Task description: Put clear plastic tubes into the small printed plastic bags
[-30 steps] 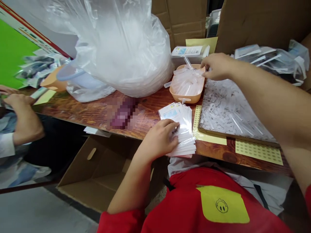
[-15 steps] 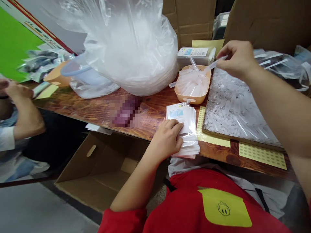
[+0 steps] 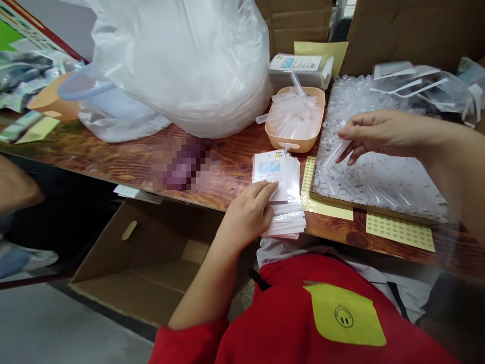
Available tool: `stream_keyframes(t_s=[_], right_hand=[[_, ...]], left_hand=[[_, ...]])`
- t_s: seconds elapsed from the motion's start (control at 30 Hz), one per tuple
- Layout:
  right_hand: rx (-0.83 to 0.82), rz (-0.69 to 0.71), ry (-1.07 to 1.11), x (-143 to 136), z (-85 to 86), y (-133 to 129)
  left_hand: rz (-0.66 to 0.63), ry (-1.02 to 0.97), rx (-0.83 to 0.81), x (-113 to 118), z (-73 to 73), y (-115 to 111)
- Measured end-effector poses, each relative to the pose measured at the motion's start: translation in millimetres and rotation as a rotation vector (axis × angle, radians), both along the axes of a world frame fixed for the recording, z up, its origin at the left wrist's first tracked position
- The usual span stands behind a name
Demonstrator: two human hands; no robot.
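My left hand (image 3: 248,216) rests on a stack of small clear printed pouches (image 3: 282,174) at the near edge of the wooden table (image 3: 125,162), fingers on the top pouch. My right hand (image 3: 373,134) hovers over a flat tray heaped with small clear plastic parts (image 3: 379,177) and pinches a clear plastic tube (image 3: 336,151) that points down and left. Behind the stack stands a peach basket (image 3: 278,140) filled with more clear tubes.
A large white plastic bag (image 3: 182,60) fills the table's left half. Yellow sticker sheets (image 3: 399,231) lie by the tray. Packed bags (image 3: 424,86) and cardboard boxes stand behind. An open carton (image 3: 151,263) sits below the table. Another person's arm (image 3: 17,189) is at left.
My right hand picked a tube from the peach basket, lifted it, then brought it down and right over the tray of parts. My left hand stayed on the pouch stack.
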State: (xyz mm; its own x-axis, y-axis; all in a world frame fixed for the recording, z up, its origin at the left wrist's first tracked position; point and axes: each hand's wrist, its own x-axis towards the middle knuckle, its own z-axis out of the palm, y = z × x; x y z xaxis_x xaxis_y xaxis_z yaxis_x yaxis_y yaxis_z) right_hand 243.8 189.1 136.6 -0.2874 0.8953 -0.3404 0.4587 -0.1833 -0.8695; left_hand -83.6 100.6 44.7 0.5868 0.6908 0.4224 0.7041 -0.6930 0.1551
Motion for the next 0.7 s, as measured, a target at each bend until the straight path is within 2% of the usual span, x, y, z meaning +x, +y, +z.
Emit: stream_keyframes(t_s=[0.1,0.17,0.27,0.37,0.47,0.57,0.7], right_hand=[[-0.055,0.173,-0.113,-0.7,-2.9,1.0],[-0.122,0.233,-0.204,-8.5,-2.9,-2.8],[-0.182,0.166,-0.235,-31.0,-9.9,-15.1],[-0.110,0.034,-0.057,-53.8,-24.0,-33.3],[-0.027,0.058,0.237,-69.6,-33.4,-53.2],[0.037,0.073,0.453,-83.0,-34.9,-67.9],[0.073,-0.097,0.555,-99.1,-34.1,-74.4]], left_hand=[[-0.003,-0.005,0.003,0.0,0.2,-0.3],[0.000,-0.032,0.012,1.1,-0.4,0.1],[-0.008,-0.117,0.056,4.0,-3.6,0.4],[0.036,-0.248,0.138,7.8,-8.4,-1.4],[0.151,-0.380,0.178,11.8,-10.2,-5.4],[0.229,-0.480,0.137,16.3,-6.5,-8.8],[0.229,-0.503,0.098,24.4,1.1,-10.2]])
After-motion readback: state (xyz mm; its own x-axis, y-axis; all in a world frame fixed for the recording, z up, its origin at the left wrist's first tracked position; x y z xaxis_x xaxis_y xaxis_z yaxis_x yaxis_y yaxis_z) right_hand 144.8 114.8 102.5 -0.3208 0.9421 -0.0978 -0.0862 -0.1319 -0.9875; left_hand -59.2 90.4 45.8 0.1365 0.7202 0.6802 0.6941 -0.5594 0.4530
